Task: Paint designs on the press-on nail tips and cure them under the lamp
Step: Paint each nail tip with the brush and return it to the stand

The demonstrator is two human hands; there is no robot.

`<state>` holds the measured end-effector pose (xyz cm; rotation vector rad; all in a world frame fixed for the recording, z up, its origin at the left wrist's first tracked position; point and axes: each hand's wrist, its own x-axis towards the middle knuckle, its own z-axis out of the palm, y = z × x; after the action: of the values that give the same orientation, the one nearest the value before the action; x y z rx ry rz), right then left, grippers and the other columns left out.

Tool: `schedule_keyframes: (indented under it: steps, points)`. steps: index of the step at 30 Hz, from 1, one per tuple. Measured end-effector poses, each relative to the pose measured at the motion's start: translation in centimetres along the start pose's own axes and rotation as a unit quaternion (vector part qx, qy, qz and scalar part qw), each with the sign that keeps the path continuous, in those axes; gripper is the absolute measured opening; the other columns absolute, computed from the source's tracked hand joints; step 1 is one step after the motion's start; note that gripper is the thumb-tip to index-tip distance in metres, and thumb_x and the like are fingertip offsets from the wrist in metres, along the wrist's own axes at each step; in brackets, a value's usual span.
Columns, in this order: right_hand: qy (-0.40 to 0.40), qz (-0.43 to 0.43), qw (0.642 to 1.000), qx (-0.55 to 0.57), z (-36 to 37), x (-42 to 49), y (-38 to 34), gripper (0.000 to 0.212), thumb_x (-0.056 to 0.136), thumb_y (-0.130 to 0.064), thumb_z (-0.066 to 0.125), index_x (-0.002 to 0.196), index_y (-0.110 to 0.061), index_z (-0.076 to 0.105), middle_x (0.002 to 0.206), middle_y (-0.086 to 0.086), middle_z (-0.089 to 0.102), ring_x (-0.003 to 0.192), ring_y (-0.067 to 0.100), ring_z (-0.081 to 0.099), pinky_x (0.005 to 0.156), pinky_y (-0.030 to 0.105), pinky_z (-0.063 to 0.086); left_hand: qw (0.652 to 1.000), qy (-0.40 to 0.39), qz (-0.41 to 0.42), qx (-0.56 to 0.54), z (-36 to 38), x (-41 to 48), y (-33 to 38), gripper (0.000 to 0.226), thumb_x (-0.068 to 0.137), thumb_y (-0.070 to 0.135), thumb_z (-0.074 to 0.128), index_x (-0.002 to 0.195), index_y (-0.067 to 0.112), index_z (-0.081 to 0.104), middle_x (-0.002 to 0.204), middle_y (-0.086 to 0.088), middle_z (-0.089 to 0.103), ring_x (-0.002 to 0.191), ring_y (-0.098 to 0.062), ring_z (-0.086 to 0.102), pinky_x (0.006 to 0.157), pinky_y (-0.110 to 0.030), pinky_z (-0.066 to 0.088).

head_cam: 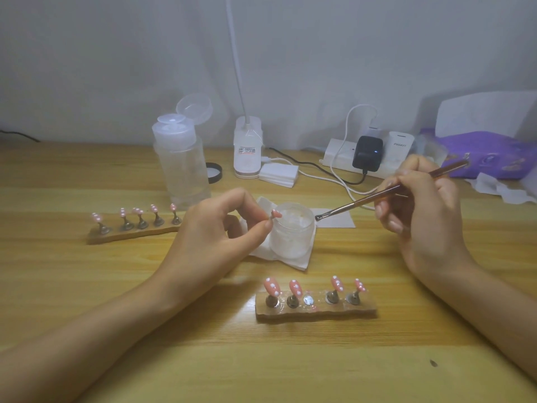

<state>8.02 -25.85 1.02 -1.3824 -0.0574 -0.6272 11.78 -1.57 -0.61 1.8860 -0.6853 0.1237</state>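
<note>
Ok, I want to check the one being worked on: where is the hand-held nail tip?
In the head view, mid-table: the left hand pinches the nail tip over the frosted jar's left rim, the brush head just right of it.

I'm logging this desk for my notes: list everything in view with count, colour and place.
near stand: one, wooden, front centre, four pink dotted tips
far stand: one, wooden, left, five pink tips
jar: one, frosted, centre, on tissue
tissue: one, white, under jar
pump bottle: one, clear, back left
lamp: one, white, back centre
power strip: one, white, back right
pack: one, purple, far right
brush: one, reddish-brown, in right hand
left hand: one, holds pink tip by jar
right hand: one, grips brush
</note>
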Motion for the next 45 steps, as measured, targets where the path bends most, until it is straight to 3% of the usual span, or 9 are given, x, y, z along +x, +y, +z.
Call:
schedule_keyframes:
  steps: [6,10,15,20,24,26,37,42,45]
  points:
    - [-0.102,-0.064,0.993,0.007,-0.1,-0.2,-0.1,0.02,0.088,-0.017,0.047,0.075,-0.029,0.056,0.064,0.0,0.062,0.049,0.019,0.052,0.043,0.018,0.037,1.0,-0.001,0.0,-0.007,0.0,0.0,0.0,0.023,0.088,0.015,0.073,0.071,0.024,0.06,0.064,0.014,0.059,0.043,-0.007,0.046,0.046,-0.015,0.035]
    - [-0.146,-0.102,0.984,-0.022,-0.3,-0.5,-0.1,0.02,0.079,-0.004,0.041,0.086,-0.021,0.047,0.069,0.006,0.058,0.05,0.026,0.047,0.045,0.021,0.037,1.0,-0.002,-0.001,-0.008,0.0,0.0,0.0,0.025,0.089,0.014,0.073,0.071,0.025,0.06,0.062,0.015,0.058,0.043,-0.008,0.045,0.046,-0.014,0.035]
    - [-0.127,-0.098,0.987,-0.004,-0.7,-0.1,-0.1,0.013,0.07,-0.015,0.044,0.082,-0.016,0.039,0.063,0.004,0.054,0.046,0.027,0.037,0.043,0.019,0.03,1.0,-0.004,0.003,-0.01,-0.1,0.1,-0.1,0.028,0.089,0.013,0.074,0.07,0.027,0.059,0.062,0.014,0.059,0.043,-0.007,0.045,0.045,-0.014,0.035]
    - [-0.066,-0.022,0.995,0.067,-0.7,0.0,0.0,0.011,0.077,-0.008,0.034,0.08,-0.017,0.04,0.061,0.001,0.054,0.048,0.012,0.047,0.041,0.017,0.029,1.0,-0.011,0.015,-0.006,0.0,0.0,-0.2,0.025,0.09,0.018,0.073,0.073,0.029,0.058,0.086,-0.001,0.072,0.048,-0.007,0.046,0.048,-0.016,0.036]
    - [-0.046,0.068,0.993,0.081,0.2,-0.5,0.7,0.014,0.094,-0.016,0.049,0.08,-0.019,0.047,0.06,-0.001,0.06,0.045,0.01,0.049,0.039,0.015,0.031,1.0,-0.007,0.027,0.003,-0.1,0.1,-0.2,0.02,0.09,0.02,0.072,0.076,0.028,0.06,0.086,0.005,0.07,0.05,-0.007,0.048,0.051,-0.013,0.036]
    - [-0.058,0.087,0.993,0.061,0.7,-0.8,0.9,0.018,0.09,-0.029,0.053,0.078,-0.016,0.047,0.06,0.004,0.065,0.041,0.01,0.046,0.038,0.015,0.033,1.0,-0.005,0.029,0.003,-0.1,0.0,-0.2,0.017,0.089,0.02,0.072,0.078,0.026,0.061,0.082,0.008,0.066,0.051,-0.008,0.049,0.051,-0.013,0.036]
    - [-0.109,0.082,0.99,0.034,1.1,-0.9,1.1,0.023,0.091,-0.034,0.056,0.078,-0.016,0.053,0.07,0.01,0.072,0.037,0.01,0.04,0.038,0.017,0.032,0.999,-0.012,0.037,-0.003,0.0,0.1,-0.2,0.019,0.089,0.013,0.072,0.078,0.024,0.062,0.081,0.009,0.064,0.054,-0.008,0.046,0.054,-0.01,0.035]
    - [-0.065,0.075,0.995,-0.012,0.8,-0.8,1.3,0.026,0.101,-0.024,0.049,0.076,-0.016,0.049,0.066,0.009,0.07,0.037,0.01,0.036,0.039,0.02,0.026,0.999,-0.009,0.04,-0.008,-0.1,0.2,-0.2,0.02,0.089,0.013,0.073,0.077,0.024,0.061,0.079,0.009,0.062,0.054,-0.006,0.044,0.053,-0.01,0.035]
    - [-0.072,0.065,0.995,0.003,0.7,-0.9,1.1,0.026,0.1,-0.029,0.053,0.078,-0.016,0.048,0.068,0.008,0.071,0.039,0.011,0.04,0.039,0.019,0.028,0.999,-0.008,0.04,-0.005,0.0,0.1,-0.3,0.017,0.088,0.018,0.074,0.078,0.023,0.062,0.079,0.01,0.062,0.053,-0.009,0.045,0.053,-0.013,0.037]
